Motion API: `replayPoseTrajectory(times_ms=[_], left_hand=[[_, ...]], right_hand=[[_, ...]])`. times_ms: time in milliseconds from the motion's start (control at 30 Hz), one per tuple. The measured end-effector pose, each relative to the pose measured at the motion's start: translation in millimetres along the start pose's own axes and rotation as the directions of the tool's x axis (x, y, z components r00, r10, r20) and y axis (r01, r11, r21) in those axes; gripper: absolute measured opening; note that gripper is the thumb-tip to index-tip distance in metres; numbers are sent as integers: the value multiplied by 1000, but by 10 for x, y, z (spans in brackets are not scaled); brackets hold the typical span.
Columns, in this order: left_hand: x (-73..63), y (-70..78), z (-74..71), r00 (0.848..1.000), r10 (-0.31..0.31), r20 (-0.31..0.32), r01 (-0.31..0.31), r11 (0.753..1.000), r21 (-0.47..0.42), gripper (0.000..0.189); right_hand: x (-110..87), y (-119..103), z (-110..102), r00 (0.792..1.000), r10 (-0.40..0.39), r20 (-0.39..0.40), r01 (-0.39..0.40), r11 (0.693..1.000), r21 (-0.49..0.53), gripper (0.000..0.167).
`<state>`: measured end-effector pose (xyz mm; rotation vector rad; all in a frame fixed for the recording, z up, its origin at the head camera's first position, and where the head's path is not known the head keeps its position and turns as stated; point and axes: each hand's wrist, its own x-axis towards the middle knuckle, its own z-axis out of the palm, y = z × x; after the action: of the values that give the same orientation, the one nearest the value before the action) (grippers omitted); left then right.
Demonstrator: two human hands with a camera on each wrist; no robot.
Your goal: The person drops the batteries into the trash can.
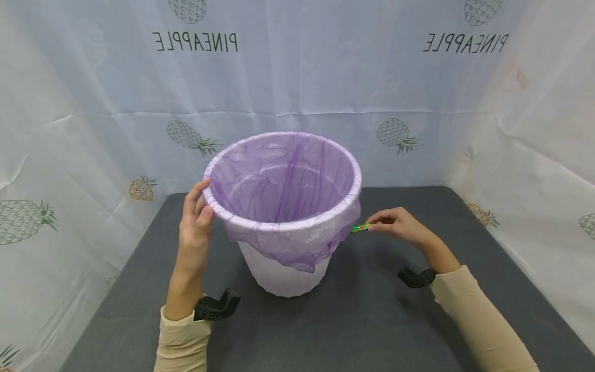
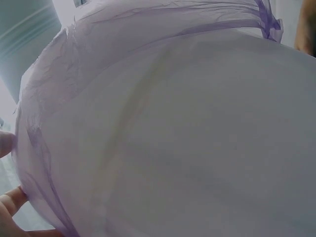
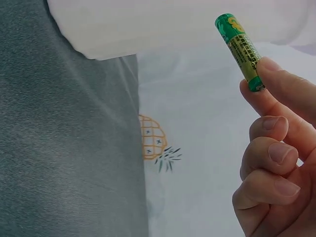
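Note:
A white trash bin (image 1: 283, 274) stands upright, lined with a thin purple bag (image 1: 288, 191) folded down over its rim. My left hand (image 1: 193, 232) touches the left side of the rim with spread fingers and thumb. In the left wrist view, its fingertips (image 2: 14, 198) rest against the bag's outer fold. My right hand (image 1: 395, 225) pinches one end of a green and gold battery (image 3: 241, 54) between thumb and index finger, the other fingers curled in. The battery is just right of the bin, below rim height, pointing toward the bag's hanging edge.
The bin stands on a dark grey table (image 1: 372, 320). A pale curtain with pineapple prints (image 1: 297, 62) encloses the back and both sides. Black wrist mounts (image 1: 217, 306) sit on both forearms, by the beige sleeves.

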<state>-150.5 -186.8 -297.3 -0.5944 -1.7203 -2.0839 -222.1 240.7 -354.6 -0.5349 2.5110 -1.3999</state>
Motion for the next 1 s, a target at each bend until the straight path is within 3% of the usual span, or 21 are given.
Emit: replayPoseTrajectory(times_ms=[733, 1000], left_hand=[[19, -28, -10, 1000, 9, 5, -9, 1000, -9, 47], [19, -44, -20, 998, 57, 40, -56, 997, -45, 44]], right_hand=[[-93, -250, -169, 987, -157, -43, 155, 987, -28, 16], [-127, -335, -207, 981, -188, -58, 185, 982, -45, 14]])
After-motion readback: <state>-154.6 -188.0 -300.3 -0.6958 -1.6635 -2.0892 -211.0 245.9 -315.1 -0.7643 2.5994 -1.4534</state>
